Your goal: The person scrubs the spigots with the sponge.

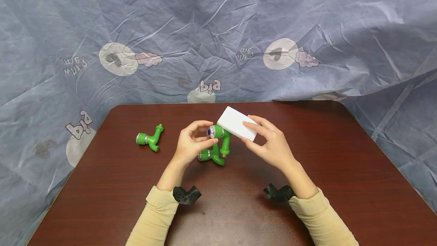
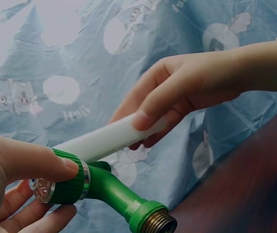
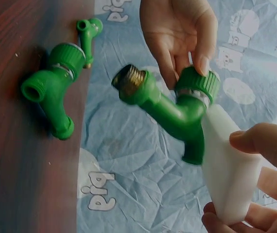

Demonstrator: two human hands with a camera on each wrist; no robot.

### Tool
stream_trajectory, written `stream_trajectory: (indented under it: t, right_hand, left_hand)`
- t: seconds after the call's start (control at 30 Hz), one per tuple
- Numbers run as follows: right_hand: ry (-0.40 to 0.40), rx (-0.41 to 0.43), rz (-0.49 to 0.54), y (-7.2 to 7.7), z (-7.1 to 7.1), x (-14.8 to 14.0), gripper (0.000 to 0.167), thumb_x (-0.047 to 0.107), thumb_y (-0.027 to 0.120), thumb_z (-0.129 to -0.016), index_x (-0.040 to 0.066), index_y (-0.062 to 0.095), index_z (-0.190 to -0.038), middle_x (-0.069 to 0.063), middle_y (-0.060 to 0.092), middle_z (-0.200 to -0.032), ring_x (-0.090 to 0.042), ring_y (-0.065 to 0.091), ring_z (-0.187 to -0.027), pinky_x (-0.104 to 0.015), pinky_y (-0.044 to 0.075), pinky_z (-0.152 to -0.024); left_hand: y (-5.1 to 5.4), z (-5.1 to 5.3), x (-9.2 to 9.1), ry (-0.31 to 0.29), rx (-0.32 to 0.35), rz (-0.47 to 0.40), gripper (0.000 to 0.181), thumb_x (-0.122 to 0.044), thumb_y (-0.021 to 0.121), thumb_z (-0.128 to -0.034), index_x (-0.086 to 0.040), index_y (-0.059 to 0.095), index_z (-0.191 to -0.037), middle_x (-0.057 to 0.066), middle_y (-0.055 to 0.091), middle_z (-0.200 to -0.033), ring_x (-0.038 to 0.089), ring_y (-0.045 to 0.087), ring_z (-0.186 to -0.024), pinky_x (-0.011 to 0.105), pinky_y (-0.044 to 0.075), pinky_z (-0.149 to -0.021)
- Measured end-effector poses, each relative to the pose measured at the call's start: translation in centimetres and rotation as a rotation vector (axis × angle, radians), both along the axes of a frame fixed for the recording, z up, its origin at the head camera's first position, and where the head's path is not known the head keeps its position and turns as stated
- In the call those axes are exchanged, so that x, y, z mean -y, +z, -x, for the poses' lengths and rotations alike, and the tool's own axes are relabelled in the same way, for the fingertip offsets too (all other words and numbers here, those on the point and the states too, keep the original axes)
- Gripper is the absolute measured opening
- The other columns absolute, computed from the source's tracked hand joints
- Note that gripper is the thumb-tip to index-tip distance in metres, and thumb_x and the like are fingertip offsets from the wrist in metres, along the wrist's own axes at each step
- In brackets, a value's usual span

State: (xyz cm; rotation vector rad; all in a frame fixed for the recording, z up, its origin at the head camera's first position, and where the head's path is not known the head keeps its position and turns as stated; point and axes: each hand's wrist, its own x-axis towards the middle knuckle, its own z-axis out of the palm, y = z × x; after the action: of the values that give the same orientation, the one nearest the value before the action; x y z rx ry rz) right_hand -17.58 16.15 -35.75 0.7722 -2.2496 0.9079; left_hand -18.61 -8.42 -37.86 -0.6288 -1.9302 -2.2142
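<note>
My left hand [image 1: 191,143] grips a green tap [image 1: 225,139] by its ribbed round knob, thumb on one side and fingers on the other. In the left wrist view the brass threaded end of the tap [image 2: 119,194] points down to the right. My right hand [image 1: 273,143] pinches a white rectangular block [image 1: 235,123] between thumb and fingers. The block [image 3: 226,165] lies against the tap's body beside the knob, as the right wrist view shows. Both things are held above the table.
A second green tap [image 1: 216,158] lies on the dark red table [image 1: 239,208] just below the held one. Another green tap [image 1: 153,138] lies farther left. A blue-grey printed cloth [image 1: 205,48] hangs behind the table.
</note>
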Motion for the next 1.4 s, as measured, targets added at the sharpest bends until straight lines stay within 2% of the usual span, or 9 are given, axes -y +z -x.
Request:
stream_trajectory:
  t: [0.1, 0.2, 0.37, 0.5, 0.7, 1.0, 1.13, 1.27, 1.4]
  right_hand:
    - [-0.031, -0.018, 0.004, 0.0, 0.1, -0.3, 0.041, 0.014, 0.079, -0.071, 0.008, 0.07, -0.111, -0.012, 0.059, -0.122, -0.025, 0.059, -0.106, -0.04, 0.048, -0.082]
    - [-0.053, -0.018, 0.005, -0.1, 0.1, -0.3, 0.041, 0.014, 0.08, -0.071, 0.007, 0.07, -0.111, -0.012, 0.059, -0.122, -0.025, 0.059, -0.105, -0.04, 0.049, -0.08]
    - [-0.009, -0.015, -0.029, 0.0, -0.1, 0.1, 0.042, 0.016, 0.079, -0.073, 0.008, 0.069, -0.112, -0.012, 0.058, -0.123, -0.025, 0.058, -0.107, -0.04, 0.049, -0.083]
    - [0.015, -0.023, -0.025, 0.3, -0.1, -0.1, 0.041, 0.014, 0.078, -0.072, 0.009, 0.07, -0.112, -0.01, 0.059, -0.123, -0.025, 0.057, -0.109, -0.038, 0.048, -0.084]
    - [0.063, -0.007, -0.027, 0.6, -0.1, -0.7, 0.041, 0.011, 0.078, -0.071, 0.011, 0.07, -0.111, -0.008, 0.059, -0.123, -0.025, 0.056, -0.11, -0.03, 0.045, -0.087]
    - [0.189, 0.014, -0.081, 0.8, 0.0, -1.4, 0.041, 0.012, 0.079, -0.07, 0.012, 0.07, -0.11, -0.009, 0.059, -0.123, -0.023, 0.057, -0.108, -0.021, 0.042, -0.089]
    - [0.166, 0.004, -0.05, 0.7, 0.2, -1.7, 0.041, 0.009, 0.079, -0.069, 0.011, 0.07, -0.109, -0.008, 0.06, -0.121, -0.024, 0.057, -0.108, -0.019, 0.041, -0.09]
    - [0.125, 0.013, -0.009, 0.6, 0.3, -1.5, 0.041, 0.01, 0.079, -0.07, 0.012, 0.07, -0.11, -0.006, 0.06, -0.122, -0.023, 0.056, -0.11, -0.019, 0.04, -0.091]
    - [0.15, 0.037, -0.005, 0.6, 0.3, -1.3, 0.042, 0.011, 0.08, -0.071, 0.012, 0.07, -0.111, -0.006, 0.059, -0.123, -0.023, 0.055, -0.111, -0.02, 0.041, -0.092]
  left_hand:
    - [0.1, 0.0, 0.1, 0.018, -0.001, 0.006, 0.047, 0.015, 0.074, -0.0685, 0.011, 0.058, -0.113, 0.015, 0.061, -0.104, 0.021, 0.066, -0.083, 0.032, 0.056, -0.071]
    - [0.1, 0.0, 0.1, 0.009, 0.011, 0.019, 0.047, 0.013, 0.075, -0.0694, 0.008, 0.059, -0.114, 0.015, 0.062, -0.105, 0.024, 0.066, -0.081, 0.031, 0.057, -0.069]
    - [0.0, 0.0, 0.0, 0.004, -0.012, 0.014, 0.05, 0.012, 0.075, -0.0702, 0.005, 0.059, -0.118, 0.021, 0.059, -0.114, 0.023, 0.062, -0.093, 0.03, 0.056, -0.072]
    - [0.2, 0.1, 0.1, 0.048, -0.046, 0.0, 0.05, 0.013, 0.074, -0.0701, 0.006, 0.06, -0.118, 0.02, 0.058, -0.118, 0.02, 0.059, -0.098, 0.028, 0.055, -0.073]
    - [0.3, 0.2, 0.4, 0.123, -0.073, -0.009, 0.044, 0.012, 0.075, -0.0695, 0.009, 0.062, -0.112, 0.016, 0.059, -0.11, 0.018, 0.061, -0.093, 0.03, 0.055, -0.074]
    - [0.4, 0.4, 1.1, 0.2, -0.02, -0.136, 0.043, 0.013, 0.074, -0.068, 0.012, 0.061, -0.109, 0.001, 0.066, -0.092, 0.014, 0.063, -0.079, 0.026, 0.055, -0.072]
    - [0.5, 0.4, 1.4, 0.217, 0.003, -0.163, 0.043, 0.013, 0.073, -0.0679, 0.014, 0.059, -0.109, 0.001, 0.067, -0.089, 0.013, 0.065, -0.078, 0.024, 0.055, -0.07]
    - [0.6, 0.4, 1.3, 0.205, 0.025, -0.178, 0.042, 0.014, 0.073, -0.0674, 0.014, 0.057, -0.107, 0.001, 0.066, -0.088, 0.013, 0.065, -0.078, 0.023, 0.055, -0.067]
    - [0.6, 0.4, 1.2, 0.165, 0.054, -0.202, 0.038, 0.017, 0.071, -0.0656, 0.009, 0.059, -0.101, 0.004, 0.064, -0.092, 0.015, 0.065, -0.08, 0.025, 0.055, -0.067]
